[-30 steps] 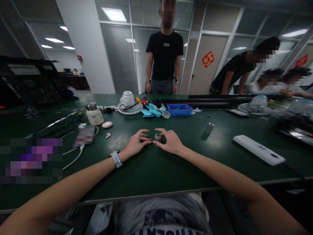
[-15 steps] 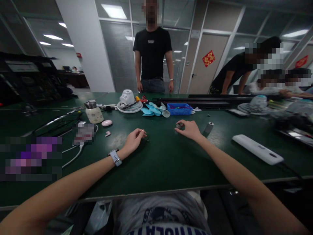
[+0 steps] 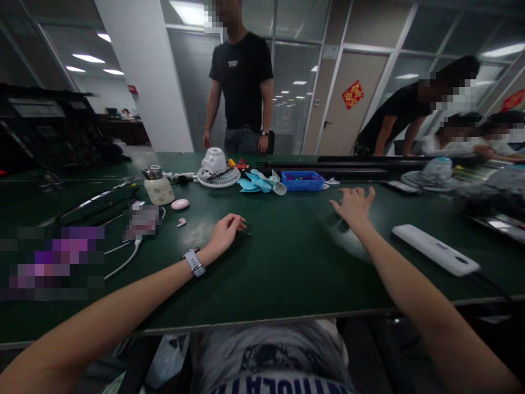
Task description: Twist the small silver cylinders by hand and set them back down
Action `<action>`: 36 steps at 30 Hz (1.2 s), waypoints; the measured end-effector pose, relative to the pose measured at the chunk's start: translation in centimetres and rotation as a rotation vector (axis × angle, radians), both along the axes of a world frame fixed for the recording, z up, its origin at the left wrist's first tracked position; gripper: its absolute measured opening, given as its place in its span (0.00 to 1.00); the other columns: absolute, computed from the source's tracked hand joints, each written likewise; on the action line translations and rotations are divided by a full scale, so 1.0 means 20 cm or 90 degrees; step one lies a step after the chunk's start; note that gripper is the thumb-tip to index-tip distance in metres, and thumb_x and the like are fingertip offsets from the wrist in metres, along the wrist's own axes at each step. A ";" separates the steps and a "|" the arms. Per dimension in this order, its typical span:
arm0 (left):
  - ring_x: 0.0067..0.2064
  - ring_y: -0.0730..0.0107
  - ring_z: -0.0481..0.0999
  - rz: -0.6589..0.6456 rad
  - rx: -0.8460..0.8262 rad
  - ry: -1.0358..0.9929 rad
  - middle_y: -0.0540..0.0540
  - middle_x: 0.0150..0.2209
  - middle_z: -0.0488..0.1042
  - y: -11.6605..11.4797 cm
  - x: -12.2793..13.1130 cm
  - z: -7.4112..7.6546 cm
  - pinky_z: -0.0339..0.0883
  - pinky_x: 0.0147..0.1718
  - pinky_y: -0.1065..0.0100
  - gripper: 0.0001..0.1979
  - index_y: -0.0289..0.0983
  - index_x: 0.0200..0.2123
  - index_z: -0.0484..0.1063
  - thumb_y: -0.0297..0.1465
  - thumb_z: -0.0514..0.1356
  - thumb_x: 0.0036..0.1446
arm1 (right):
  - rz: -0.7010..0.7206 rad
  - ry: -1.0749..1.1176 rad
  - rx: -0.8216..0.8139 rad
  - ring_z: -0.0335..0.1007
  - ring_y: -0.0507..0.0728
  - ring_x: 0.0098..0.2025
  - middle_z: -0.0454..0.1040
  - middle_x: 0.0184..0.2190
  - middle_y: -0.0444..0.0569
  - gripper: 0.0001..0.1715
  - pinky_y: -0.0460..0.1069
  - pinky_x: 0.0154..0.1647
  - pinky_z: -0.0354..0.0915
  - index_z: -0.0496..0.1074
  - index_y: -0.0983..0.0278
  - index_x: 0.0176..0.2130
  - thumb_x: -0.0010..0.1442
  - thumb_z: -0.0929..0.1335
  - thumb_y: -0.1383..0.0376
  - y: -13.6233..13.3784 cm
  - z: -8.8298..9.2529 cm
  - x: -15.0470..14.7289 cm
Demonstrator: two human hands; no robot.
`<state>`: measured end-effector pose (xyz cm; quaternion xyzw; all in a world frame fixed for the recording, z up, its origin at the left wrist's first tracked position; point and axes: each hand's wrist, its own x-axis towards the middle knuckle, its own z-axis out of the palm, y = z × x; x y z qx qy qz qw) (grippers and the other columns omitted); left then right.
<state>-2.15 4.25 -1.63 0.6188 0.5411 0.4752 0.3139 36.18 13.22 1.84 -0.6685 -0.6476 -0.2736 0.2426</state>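
1. Single view: head-worn camera, above near side of green table [image 3: 283, 273].
2. Faces forward and down across table.
3. Shirt [image 3: 274, 358] below table's near edge: closest; left hand [image 3: 225, 232], right hand [image 3: 356, 208] over table: mid-range; door [image 3: 356, 123] beyond table: far.

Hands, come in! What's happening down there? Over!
Left hand curled, tiny piece beside it. Right hand open, fingers spread. Blue tray farther back, not between them.

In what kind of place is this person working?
It looks like an office used partly as a workshop: light-blue fan blades and a white fan body with its grille lie on a long green table, with glass partitions behind.
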 end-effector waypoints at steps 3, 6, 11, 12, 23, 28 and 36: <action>0.37 0.63 0.77 0.006 0.000 -0.010 0.42 0.34 0.78 0.00 0.01 0.00 0.68 0.39 0.62 0.15 0.35 0.37 0.72 0.40 0.53 0.58 | 0.256 0.014 0.005 0.61 0.66 0.57 0.73 0.51 0.57 0.24 0.65 0.60 0.43 0.71 0.65 0.52 0.64 0.62 0.54 -0.15 0.01 -0.32; 0.36 0.63 0.77 0.014 0.005 -0.014 0.43 0.33 0.78 0.01 0.00 -0.01 0.68 0.38 0.62 0.15 0.35 0.36 0.71 0.41 0.53 0.58 | 0.542 -0.017 -0.141 0.59 0.62 0.62 0.70 0.57 0.52 0.26 0.61 0.63 0.46 0.68 0.60 0.58 0.66 0.60 0.53 -0.32 -0.05 -0.64; 0.36 0.63 0.77 0.012 0.024 -0.019 0.44 0.32 0.77 0.01 0.00 -0.02 0.68 0.38 0.63 0.15 0.36 0.35 0.71 0.42 0.54 0.57 | 0.742 -0.052 -0.266 0.52 0.59 0.66 0.66 0.61 0.47 0.23 0.59 0.63 0.48 0.67 0.59 0.60 0.68 0.60 0.60 -0.42 -0.14 -0.88; 0.36 0.63 0.77 0.012 0.025 -0.019 0.44 0.32 0.77 0.01 0.00 -0.02 0.68 0.38 0.63 0.15 0.36 0.35 0.71 0.42 0.54 0.57 | 0.748 -0.041 -0.272 0.54 0.59 0.65 0.69 0.59 0.46 0.21 0.59 0.62 0.50 0.68 0.59 0.58 0.68 0.61 0.62 -0.42 -0.15 -0.88; 0.36 0.64 0.76 0.003 0.019 -0.003 0.44 0.33 0.77 0.01 0.00 -0.01 0.68 0.38 0.63 0.16 0.35 0.36 0.72 0.42 0.53 0.58 | 0.595 0.121 -0.068 0.74 0.58 0.47 0.80 0.40 0.48 0.11 0.56 0.52 0.60 0.79 0.57 0.42 0.60 0.69 0.62 -0.25 0.00 -0.51; 0.36 0.65 0.76 -0.002 0.016 -0.005 0.44 0.33 0.77 0.00 0.00 -0.01 0.68 0.38 0.63 0.16 0.35 0.36 0.72 0.42 0.54 0.58 | 0.235 0.154 0.032 0.75 0.61 0.44 0.80 0.39 0.50 0.20 0.55 0.48 0.63 0.76 0.62 0.49 0.58 0.66 0.65 -0.04 0.12 -0.03; 0.36 0.66 0.76 -0.019 0.016 -0.004 0.44 0.33 0.77 0.01 0.01 -0.01 0.68 0.38 0.64 0.15 0.36 0.35 0.71 0.41 0.53 0.58 | 0.038 0.063 -0.062 0.74 0.61 0.43 0.80 0.39 0.50 0.21 0.53 0.44 0.61 0.76 0.59 0.50 0.59 0.64 0.64 0.03 0.04 0.16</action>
